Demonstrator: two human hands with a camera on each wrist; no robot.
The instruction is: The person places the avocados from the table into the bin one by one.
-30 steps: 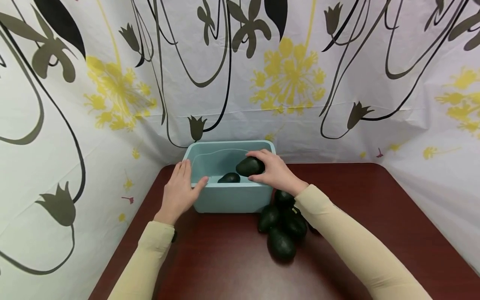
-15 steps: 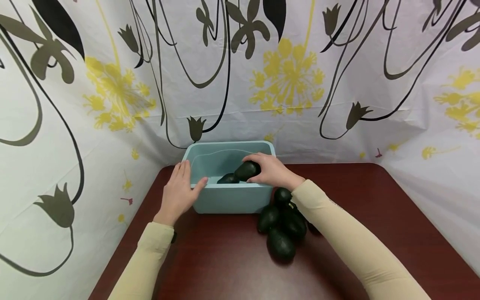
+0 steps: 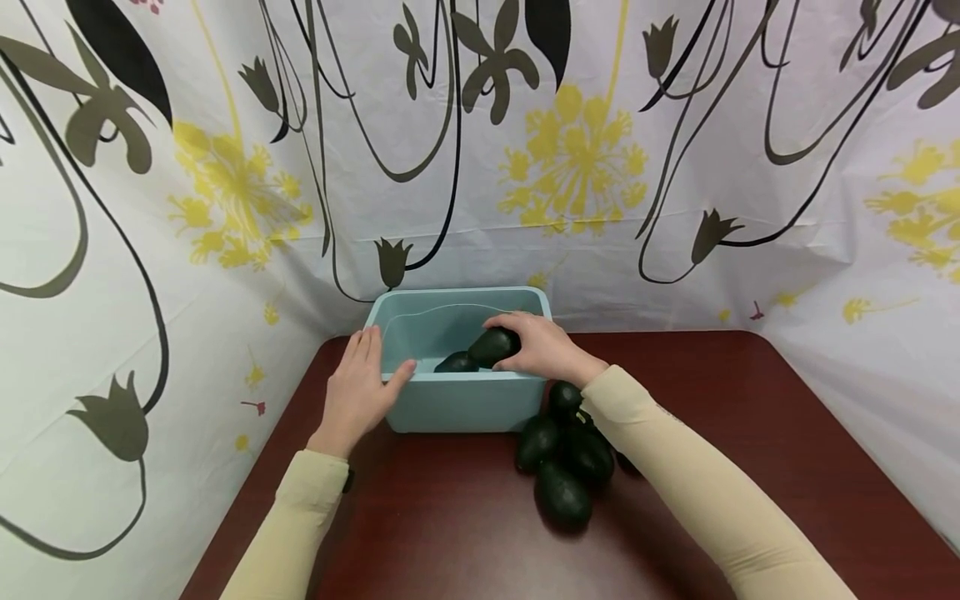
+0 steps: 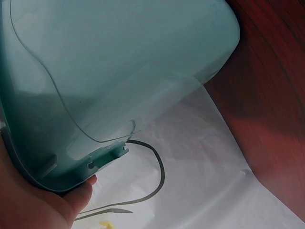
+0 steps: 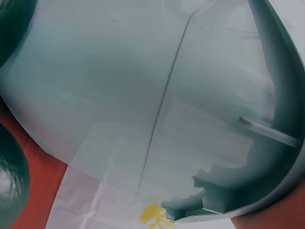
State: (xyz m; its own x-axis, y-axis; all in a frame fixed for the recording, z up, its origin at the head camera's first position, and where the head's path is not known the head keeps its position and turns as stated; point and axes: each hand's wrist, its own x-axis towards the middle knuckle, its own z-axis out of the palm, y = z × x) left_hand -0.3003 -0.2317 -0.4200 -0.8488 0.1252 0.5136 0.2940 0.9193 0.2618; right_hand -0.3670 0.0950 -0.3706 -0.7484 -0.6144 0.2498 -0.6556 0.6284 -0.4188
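Observation:
A light blue plastic bin (image 3: pixel 461 404) stands at the back of the table. My right hand (image 3: pixel 547 346) reaches over its front rim and grips a dark green avocado (image 3: pixel 494 347) between thumb and fingers, low inside the bin. A second avocado (image 3: pixel 454 362) lies in the bin just left of the held one, partly hidden by the front wall. Against the bin's left front corner rests my left hand (image 3: pixel 358 392), fingers straight along the side and thumb spread toward the front rim. The left wrist view shows that hand (image 4: pixel 43 207) beside the bin's rim.
Several avocados (image 3: pixel 562 496) lie heaped on the dark red table (image 3: pixel 442 517) by the bin's right front corner, under the right forearm. A white patterned cloth (image 3: pixel 720 150) hangs behind and to the left of the table.
The right hand has lowered slightly and moved left with its avocado, which is now up against the one lying in the bin. The left hand stays at the bin's corner.

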